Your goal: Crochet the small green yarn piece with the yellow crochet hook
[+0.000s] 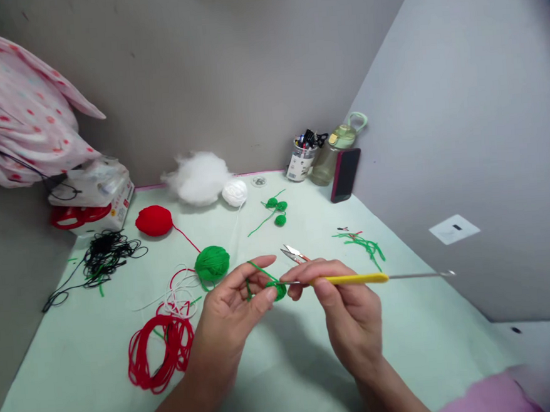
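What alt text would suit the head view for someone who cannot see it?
The left hand pinches a small green yarn piece while the right hand holds a yellow-handled hook against it. Beyond, on a pale table, lie a green yarn ball, red yarn ball, white yarn ball and scissors.

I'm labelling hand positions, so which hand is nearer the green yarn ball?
Left. The left hand is just on the near side of the green yarn ball, slightly to its right; the right hand, with the yellow-handled hook, is farther off to the right.
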### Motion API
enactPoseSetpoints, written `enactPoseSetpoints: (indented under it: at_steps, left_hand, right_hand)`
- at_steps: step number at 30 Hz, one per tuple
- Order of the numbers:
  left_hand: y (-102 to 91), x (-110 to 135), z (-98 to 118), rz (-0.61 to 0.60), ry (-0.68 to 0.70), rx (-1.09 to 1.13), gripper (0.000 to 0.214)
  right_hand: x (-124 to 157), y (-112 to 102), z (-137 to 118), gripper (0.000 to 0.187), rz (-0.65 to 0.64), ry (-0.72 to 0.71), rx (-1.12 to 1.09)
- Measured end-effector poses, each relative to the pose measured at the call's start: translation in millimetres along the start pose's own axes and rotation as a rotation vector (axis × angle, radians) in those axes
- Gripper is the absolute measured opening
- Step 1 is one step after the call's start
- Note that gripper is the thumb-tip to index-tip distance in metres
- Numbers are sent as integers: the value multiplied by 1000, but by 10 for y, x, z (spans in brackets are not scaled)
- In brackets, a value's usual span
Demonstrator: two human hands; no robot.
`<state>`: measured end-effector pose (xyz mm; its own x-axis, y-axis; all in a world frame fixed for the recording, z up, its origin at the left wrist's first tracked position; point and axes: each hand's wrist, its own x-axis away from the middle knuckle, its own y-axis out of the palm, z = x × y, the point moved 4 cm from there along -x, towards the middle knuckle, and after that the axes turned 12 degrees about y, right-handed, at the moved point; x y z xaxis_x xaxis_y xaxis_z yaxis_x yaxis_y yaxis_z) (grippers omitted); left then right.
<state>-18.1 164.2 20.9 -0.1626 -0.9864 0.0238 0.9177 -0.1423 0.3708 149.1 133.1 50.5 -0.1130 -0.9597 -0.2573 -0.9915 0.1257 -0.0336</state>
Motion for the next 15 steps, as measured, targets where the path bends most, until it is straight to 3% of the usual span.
enactPoseSetpoints:
  at_steps: [4, 8, 12, 15]
  left_hand:
    - [-70, 4, -43, 57, 99, -120, 30]
    - [-51, 12, -26, 95, 154, -187, 34]
    - [66, 13, -58, 46, -89, 133, 49]
    - [118, 6, -48, 9, -261, 343, 45]
  right_hand:
    - [26, 57, -91, 24, -43, -226, 242]
    - [86, 136, -115, 23, 12, -486, 534]
    - [152, 190, -90, 27, 55, -629, 825]
    - [125, 119, -98, 30, 85, -516, 630]
